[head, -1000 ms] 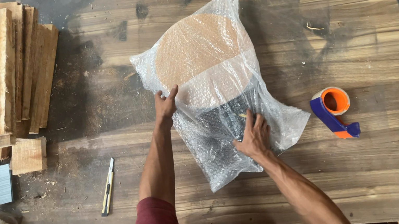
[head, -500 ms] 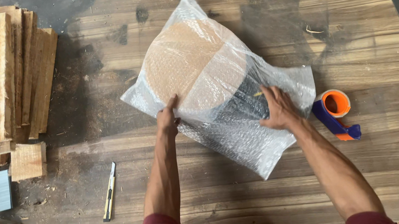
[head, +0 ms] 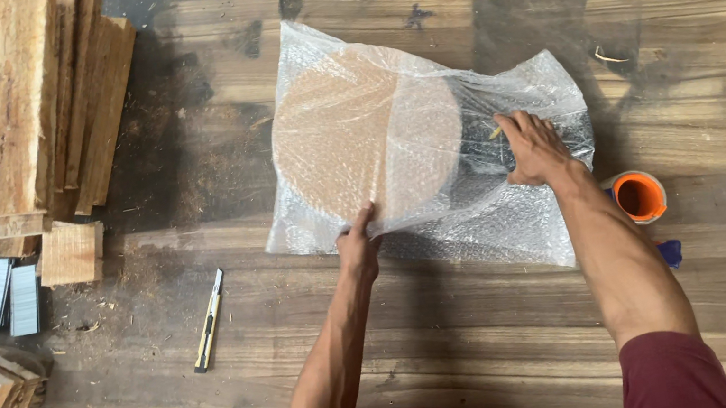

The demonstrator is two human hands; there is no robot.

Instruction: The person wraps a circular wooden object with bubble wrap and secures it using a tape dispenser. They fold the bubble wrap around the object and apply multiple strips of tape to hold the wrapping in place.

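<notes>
Hands [head: 358, 245] on bubble-wrapped disc [head: 367, 136]

Stained wooden workbench [head: 459, 333], bubble-wrapped round board [head: 372, 135], plank stack [head: 40, 99], utility knife [head: 209, 319], orange tape dispenser [head: 640, 196]
</notes>
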